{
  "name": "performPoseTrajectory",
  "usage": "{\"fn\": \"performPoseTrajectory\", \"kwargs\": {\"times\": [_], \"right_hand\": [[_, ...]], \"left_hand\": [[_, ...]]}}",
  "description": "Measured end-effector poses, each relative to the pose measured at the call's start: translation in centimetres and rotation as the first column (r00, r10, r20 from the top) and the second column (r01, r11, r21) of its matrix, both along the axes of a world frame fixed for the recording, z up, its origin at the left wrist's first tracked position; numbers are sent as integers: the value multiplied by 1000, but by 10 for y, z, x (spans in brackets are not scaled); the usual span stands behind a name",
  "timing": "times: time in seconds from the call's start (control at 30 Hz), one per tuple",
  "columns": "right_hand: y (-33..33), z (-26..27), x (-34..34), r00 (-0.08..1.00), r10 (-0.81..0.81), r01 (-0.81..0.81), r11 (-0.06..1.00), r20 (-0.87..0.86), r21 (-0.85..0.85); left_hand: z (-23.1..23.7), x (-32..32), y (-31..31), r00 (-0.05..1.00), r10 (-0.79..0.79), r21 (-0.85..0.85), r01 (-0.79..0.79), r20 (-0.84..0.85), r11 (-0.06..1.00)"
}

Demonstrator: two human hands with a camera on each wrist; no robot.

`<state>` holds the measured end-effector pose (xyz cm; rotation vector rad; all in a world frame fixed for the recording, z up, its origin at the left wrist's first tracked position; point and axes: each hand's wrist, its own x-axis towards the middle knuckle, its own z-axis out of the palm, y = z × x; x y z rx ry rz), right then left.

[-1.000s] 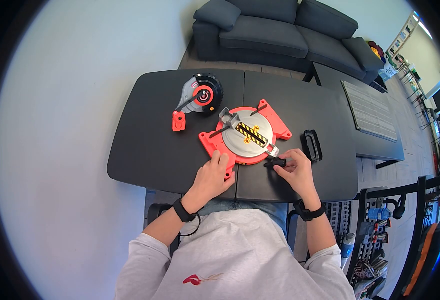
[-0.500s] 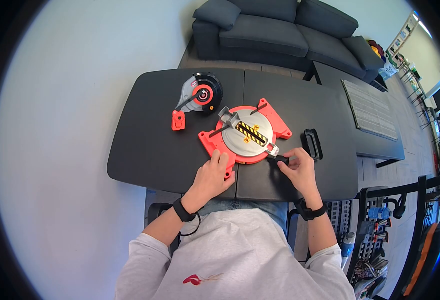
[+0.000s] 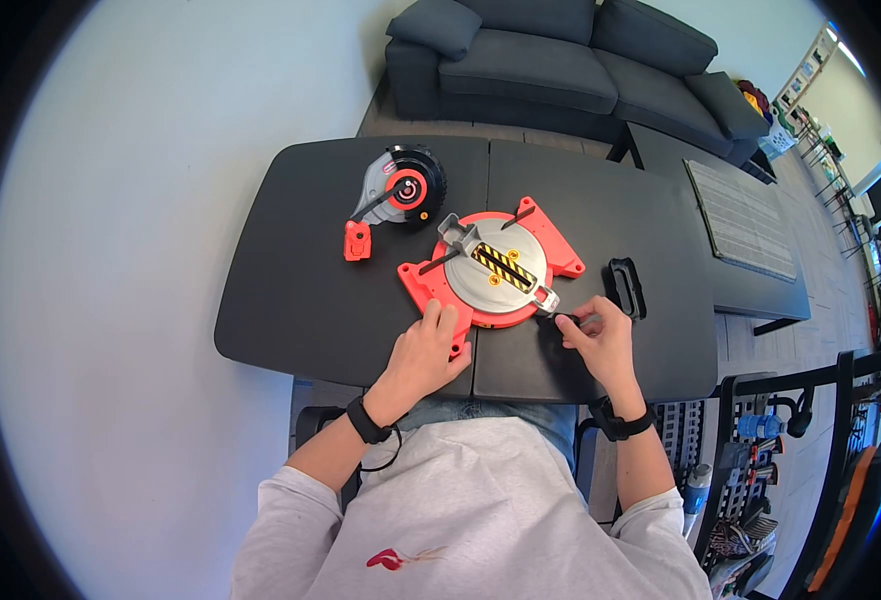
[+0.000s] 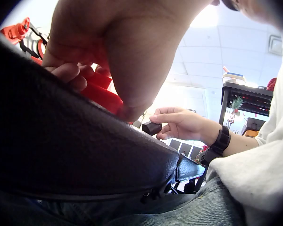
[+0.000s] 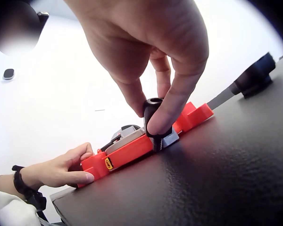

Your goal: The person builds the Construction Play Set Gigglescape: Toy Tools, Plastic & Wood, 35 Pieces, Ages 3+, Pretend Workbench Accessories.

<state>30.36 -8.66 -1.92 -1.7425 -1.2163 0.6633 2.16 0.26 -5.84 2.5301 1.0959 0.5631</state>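
Observation:
A toy mitre saw base (image 3: 477, 322), red with a round grey turntable, lies on the black table in the head view. My left hand (image 3: 424, 352) grips its near left foot, fingers on top and thumb along the side. At the front of the turntable, my right hand (image 3: 600, 335) pinches a black knob (image 5: 153, 113) between thumb and fingers. The right wrist view shows a narrower, ridged end below the knob, close by the grey bracket (image 5: 171, 138). From the head, fingers hide most of the knob.
The toy's saw blade unit (image 3: 407, 190), with a black disc and a red mount, lies at the back left. A black oblong loop-shaped part (image 3: 624, 290) sits to the right of my right hand. The table's (image 3: 310, 330) near edge runs just before my body.
My right thumb and fingers have shifted over the black knob, which has turned and now shows less from the head. The left hand and the saw base have stayed in place.

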Motion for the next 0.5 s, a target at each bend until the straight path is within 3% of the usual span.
{"fn": "performPoseTrajectory", "kwargs": {"times": [0.5], "right_hand": [[0, 1, 1, 999, -10, 10, 1000, 31, -6]], "left_hand": [[1, 1, 0, 1000, 4, -10, -4, 5, 1000]]}}
